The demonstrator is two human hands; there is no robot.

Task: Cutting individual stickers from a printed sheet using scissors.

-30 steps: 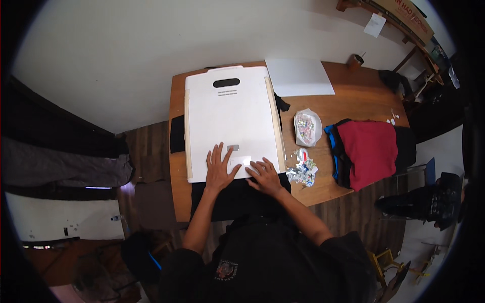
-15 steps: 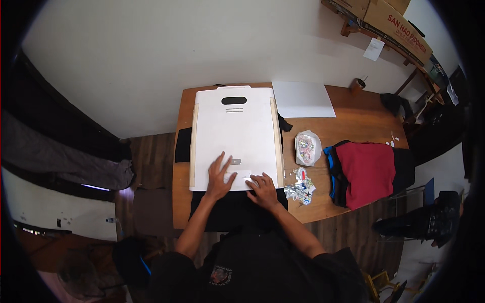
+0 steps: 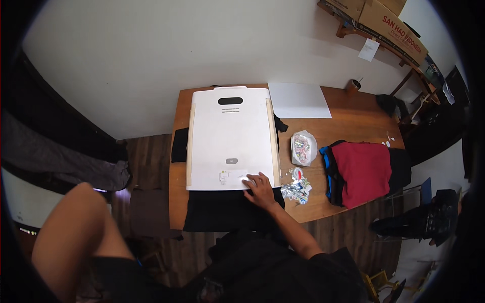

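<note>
Right now your right hand (image 3: 261,189) lies flat, fingers spread and gripping nothing, on the near right corner of the white folding board (image 3: 231,136), its fingertips touching a small pale label (image 3: 233,177) stuck by the board's near edge. That board rests on a black garment (image 3: 230,209) spread over the wooden table (image 3: 353,108), with a dark oval handle slot at its far end and a small grey oval mark near the middle. Your left arm (image 3: 76,227) is raised close to the camera at the lower left, and its hand is out of view, so you cannot tell its grip. Just right of your right hand sits a crumpled pile of small tags (image 3: 298,188), then a clear bag of coloured bits (image 3: 303,147), then a folded red garment (image 3: 362,169). A white sheet (image 3: 298,100) lies at the table's far edge.
</note>
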